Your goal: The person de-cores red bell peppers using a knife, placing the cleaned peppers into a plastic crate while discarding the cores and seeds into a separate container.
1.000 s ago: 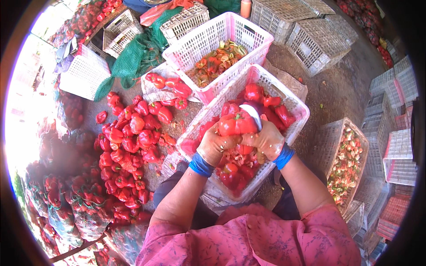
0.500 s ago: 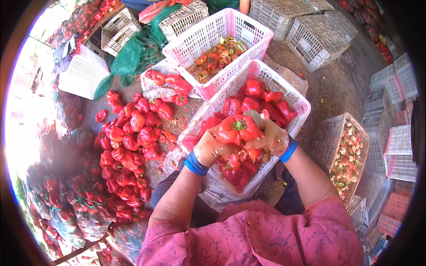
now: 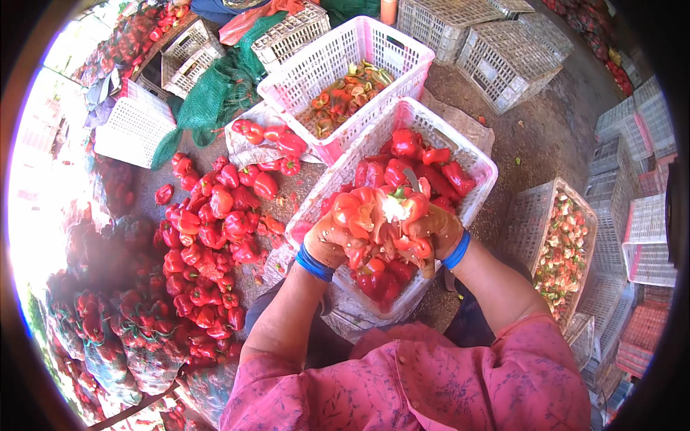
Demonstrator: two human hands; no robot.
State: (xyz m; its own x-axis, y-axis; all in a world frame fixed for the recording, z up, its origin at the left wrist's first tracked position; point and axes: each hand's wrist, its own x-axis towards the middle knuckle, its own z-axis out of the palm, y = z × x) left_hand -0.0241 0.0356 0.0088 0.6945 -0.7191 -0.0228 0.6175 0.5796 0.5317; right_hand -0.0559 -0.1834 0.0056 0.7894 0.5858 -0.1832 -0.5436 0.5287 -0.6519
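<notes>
Over the near white crate (image 3: 483, 154), both hands hold a red bell pepper that is torn open. My left hand (image 3: 328, 240) is closed on one piece (image 3: 355, 210), its hollow side facing right. In my closed right hand (image 3: 441, 228) is the other piece (image 3: 415, 208), with the pale seed core (image 3: 394, 206) showing. A grey blade (image 3: 412, 179) sticks up beside the right hand's fingers; its handle is hidden. Blue bands circle both wrists. Below and beyond the hands, the crate holds several red pepper pieces (image 3: 454, 177).
Whole red peppers (image 3: 208, 223) lie heaped on the floor at left, beside filled net bags (image 3: 147, 337). Another white crate (image 3: 287, 97) with pepper scraps (image 3: 345, 100) adjoins the far side. At right stands a crate of cores (image 3: 564, 251). More crates (image 3: 503, 61) stand behind.
The pepper, whole-looking before with its green stem up, has come apart into two pieces. My hands have tilted outward, and the pale core now shows on the right piece.
</notes>
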